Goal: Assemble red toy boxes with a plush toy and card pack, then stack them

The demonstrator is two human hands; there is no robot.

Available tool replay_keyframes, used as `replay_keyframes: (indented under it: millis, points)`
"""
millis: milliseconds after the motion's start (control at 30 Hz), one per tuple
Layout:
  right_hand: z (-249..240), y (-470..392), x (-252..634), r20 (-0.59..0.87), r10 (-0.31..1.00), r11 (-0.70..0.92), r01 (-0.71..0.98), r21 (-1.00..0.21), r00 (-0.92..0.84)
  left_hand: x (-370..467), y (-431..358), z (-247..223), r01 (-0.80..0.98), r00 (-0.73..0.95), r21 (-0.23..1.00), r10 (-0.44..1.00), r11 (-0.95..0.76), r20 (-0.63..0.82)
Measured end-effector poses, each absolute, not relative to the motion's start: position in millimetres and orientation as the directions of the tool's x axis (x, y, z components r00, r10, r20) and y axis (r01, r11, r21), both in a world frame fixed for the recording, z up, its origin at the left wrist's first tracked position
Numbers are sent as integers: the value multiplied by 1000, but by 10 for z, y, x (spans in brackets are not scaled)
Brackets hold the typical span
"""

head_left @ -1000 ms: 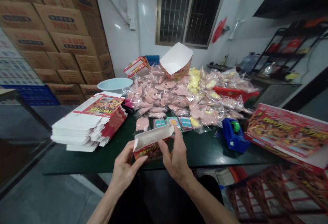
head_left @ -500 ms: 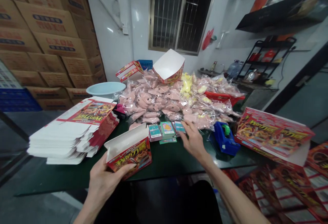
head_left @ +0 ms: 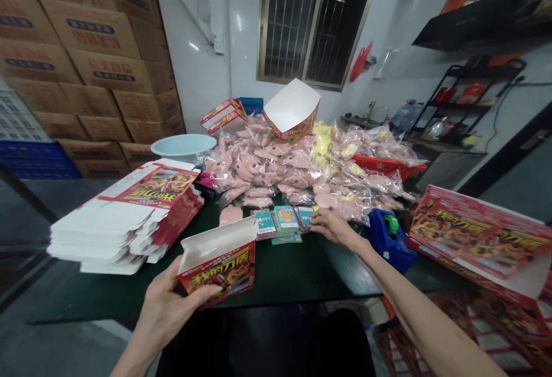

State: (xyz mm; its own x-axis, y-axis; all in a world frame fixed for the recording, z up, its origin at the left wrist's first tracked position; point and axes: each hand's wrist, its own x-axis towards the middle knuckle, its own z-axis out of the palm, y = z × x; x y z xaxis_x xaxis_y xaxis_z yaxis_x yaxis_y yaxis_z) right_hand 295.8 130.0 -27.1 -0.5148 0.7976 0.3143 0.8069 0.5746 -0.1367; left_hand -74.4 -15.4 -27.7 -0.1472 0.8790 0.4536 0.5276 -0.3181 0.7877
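My left hand (head_left: 175, 296) grips an open-topped red printed box (head_left: 222, 273) over the front of the dark green table (head_left: 297, 268). Beyond the box lie small piles of cards (head_left: 286, 219) in a row, teal, green and orange. My right hand (head_left: 332, 226) is at the right-hand card pile (head_left: 304, 216), its fingers bent together at the edge; whether a card is between them is too small to tell. Behind the cards rises a heap of pink bagged pieces (head_left: 267, 164), with some yellow ones (head_left: 321, 139) among them.
Flat white and red cartons (head_left: 129, 210) are stacked at the left. A blue tape dispenser (head_left: 390, 239) and a large red box (head_left: 478, 233) stand at the right. A pale blue basin (head_left: 183, 145), a red basket (head_left: 388, 165) and an open white-lined box (head_left: 293, 107) are farther back.
The view has shifted slightly, so the scene sits farther right at the right side. My right hand's fingers have closed in at the right card pile. My left hand still holds the box.
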Motion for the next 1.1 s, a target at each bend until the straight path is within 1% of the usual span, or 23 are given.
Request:
replay_keyframes:
  millis: [167, 267, 333, 400, 467, 533, 633, 733, 800, 867, 967, 1033, 1100]
  points:
    - [-281, 1309, 2956, 304, 786, 586, 805, -93, -538, -809, -228, -199, 553, 45, 718, 876, -423, 481]
    - [-318, 1208, 2836, 330, 781, 576, 816, -52, -530, -861, -287, -195, 569, 143, 673, 863, -472, 484]
    - [-369, 1123, 2729, 372, 781, 551, 834, -34, -501, -862, -338, -207, 595, 139, 644, 851, -481, 507]
    - [-424, 1059, 2644, 419, 780, 526, 850, -36, -465, -822, -392, -204, 621, 96, 623, 835, -476, 542]
    - [-450, 1034, 2610, 450, 776, 518, 854, -54, -442, -758, -442, -169, 617, 73, 625, 825, -479, 560]
    - [-428, 1043, 2634, 464, 771, 526, 846, -81, -436, -699, -477, -112, 585, 91, 639, 824, -499, 560]
    - [-328, 1076, 2730, 447, 754, 582, 805, -114, -481, -669, -500, -51, 550, 128, 643, 815, -533, 566]
    - [-242, 1078, 2819, 443, 721, 634, 765, -114, -533, -689, -505, -56, 553, 139, 637, 813, -537, 566]
    - [-222, 1066, 2851, 493, 709, 618, 781, -91, -504, -695, -508, -71, 543, 135, 636, 805, -548, 578]
    - [-211, 1065, 2863, 581, 691, 562, 825, -59, -430, -688, -513, -79, 536, 128, 630, 791, -563, 599]
    - [-136, 1100, 2836, 705, 625, 473, 881, 1, -336, -674, -523, -82, 546, 142, 594, 764, -591, 629]
    - [-31, 1141, 2783, 749, 575, 446, 894, 50, -330, -673, -529, -86, 551, 148, 563, 736, -616, 660]
    - [91, 1181, 2700, 757, 542, 450, 887, 104, -364, -677, -533, -87, 557, 151, 542, 718, -629, 679]
